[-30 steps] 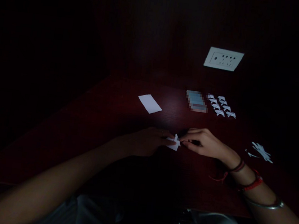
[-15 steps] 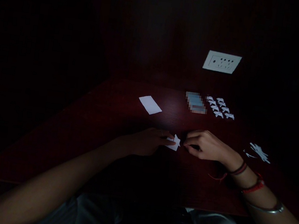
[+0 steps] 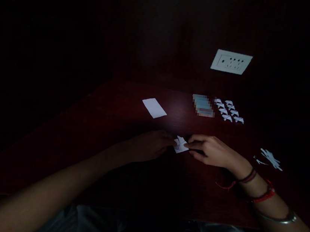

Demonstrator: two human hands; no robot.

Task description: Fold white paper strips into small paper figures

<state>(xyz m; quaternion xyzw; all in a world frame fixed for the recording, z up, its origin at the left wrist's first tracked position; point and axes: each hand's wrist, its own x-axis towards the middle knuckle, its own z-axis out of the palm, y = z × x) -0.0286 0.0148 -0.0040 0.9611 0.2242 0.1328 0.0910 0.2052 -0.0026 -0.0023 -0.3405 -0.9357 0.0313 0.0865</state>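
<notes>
A small piece of folded white paper [image 3: 180, 147] lies on the dark red table between my two hands, with creases and a raised flap on its upper side. My left hand [image 3: 154, 145] grips its left edge, fingers closed and partly in shadow. From the right, my right hand [image 3: 210, 149] pinches the opposite edge between thumb and forefinger. Bracelets circle my right wrist. Behind the hands, a flat white sheet of paper [image 3: 154, 108] rests on the table.
Several small folded paper pieces [image 3: 228, 110] stand in two rows at the back right, beside a blurred phone-like flat object [image 3: 203, 105]. Thin white paper strips [image 3: 271, 159] lie right of my right hand. A socket plate [image 3: 231, 62] is on the wall.
My right hand has moved left and taken hold of the folded paper's right edge. My left fingers have drawn back from its top to its left edge, and the paper has turned slightly.
</notes>
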